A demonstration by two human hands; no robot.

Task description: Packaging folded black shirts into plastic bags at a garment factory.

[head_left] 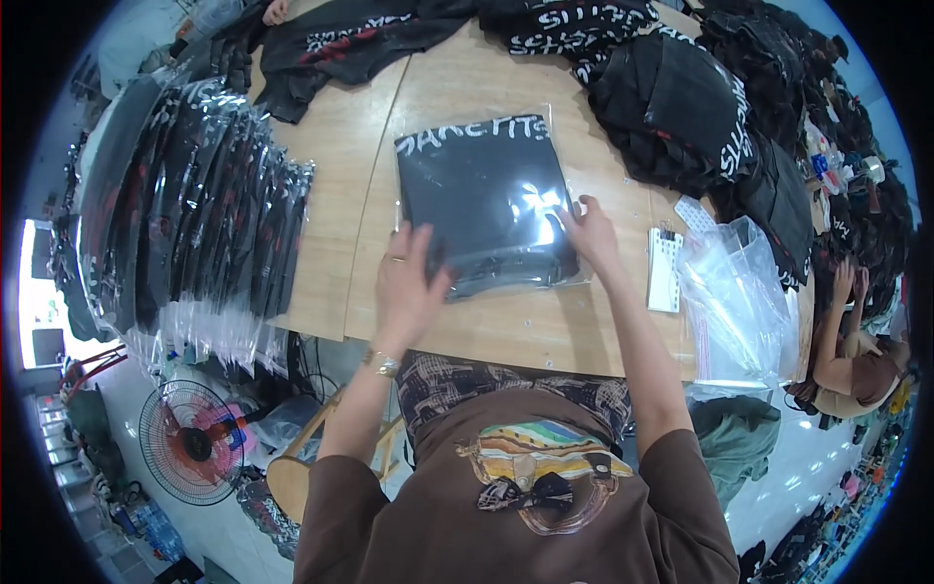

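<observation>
I log a garment workshop: wooden worktop (pixel 496 326), bagged black garment (pixel 477 200) mid-surface, close row of bagged garments (pixel 185 214) left, printed garment heap (pixel 671 107) right, clear plastic bags (pixel 735 287), co-worker (pixel 864 378) beyond.

Light wood desk (pixel 334 204), seam running across it. Round-cage floor fan (pixel 197 444) with reddish blades, lower left, below desk edge. Wooden stool (pixel 290 490) just right of fan, pale round seat. Pack of blue-tinted bottles (pixel 161 533) farther down left, blurry. Bright opening (pixel 37 292) at far left rim. Green cloth (pixel 735 438) bunched beside the desk's near right side, above shiny pale floor (pixel 778 482). Co-worker (pixel 861 378) in brown at right rim.
</observation>
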